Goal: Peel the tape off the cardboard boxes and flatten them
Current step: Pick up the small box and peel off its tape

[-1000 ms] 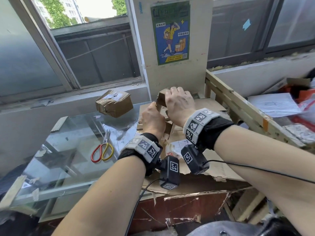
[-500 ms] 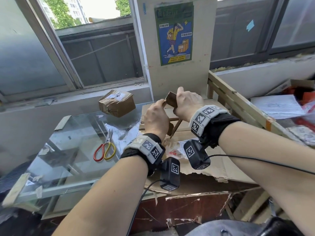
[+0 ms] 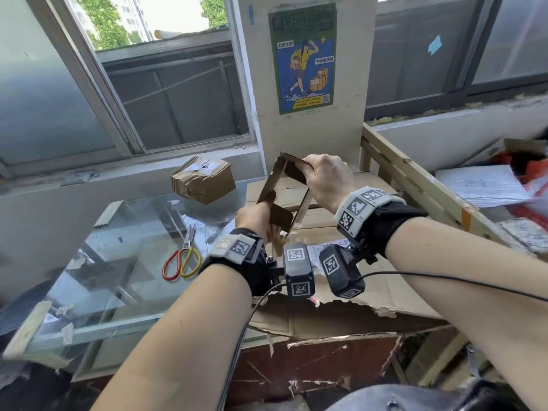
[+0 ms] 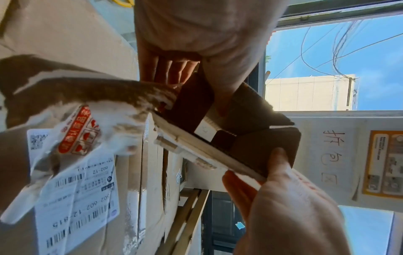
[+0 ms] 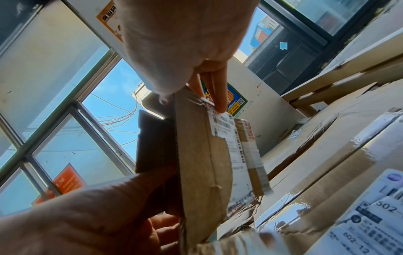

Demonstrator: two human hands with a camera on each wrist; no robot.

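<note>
Two hands hold one small opened box (image 3: 284, 191) in the air above the flattened cardboard (image 3: 382, 280) on the desk: the left hand (image 3: 252, 216) grips its lower corner, the right hand (image 3: 327, 178) its top edge. Another taped box (image 3: 203, 179) sits at the desk's far edge, scissors (image 3: 182, 259) nearer on the glass.

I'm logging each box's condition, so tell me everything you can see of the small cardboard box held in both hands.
The small brown cardboard box is opened into a hollow, skewed sleeve with loose flaps, held in the air above the flattened cardboard sheets. The right hand grips its upper corner, the left hand its lower end. The right wrist view shows a white shipping label and tape remnants on one outer face.
</note>
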